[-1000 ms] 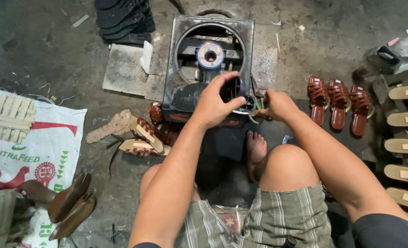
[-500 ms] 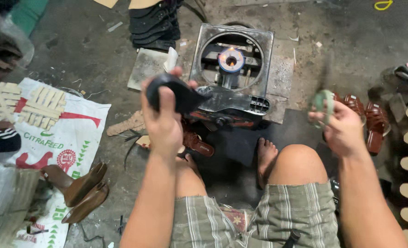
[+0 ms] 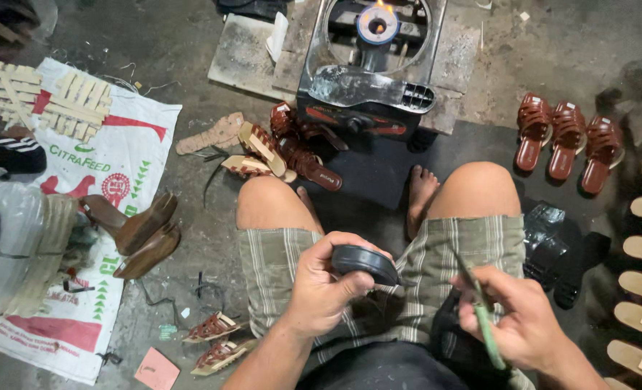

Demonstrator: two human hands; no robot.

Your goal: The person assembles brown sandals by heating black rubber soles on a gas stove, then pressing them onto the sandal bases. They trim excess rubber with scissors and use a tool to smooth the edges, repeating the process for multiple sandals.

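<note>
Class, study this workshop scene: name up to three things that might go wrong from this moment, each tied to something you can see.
1. The stove burns with an open flame close to the sandals and a bare foot: scorching or a burn seems possible.
2. The right hand holds a thin green tool over the lap; a slip might jab the thigh.
3. The left hand grips the black sole at one end only; it may drop.

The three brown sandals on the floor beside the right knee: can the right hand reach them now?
Probably not at once. The right hand is closed around a green tool, so it is not free, though nothing lies between it and the brown sandals.
</note>
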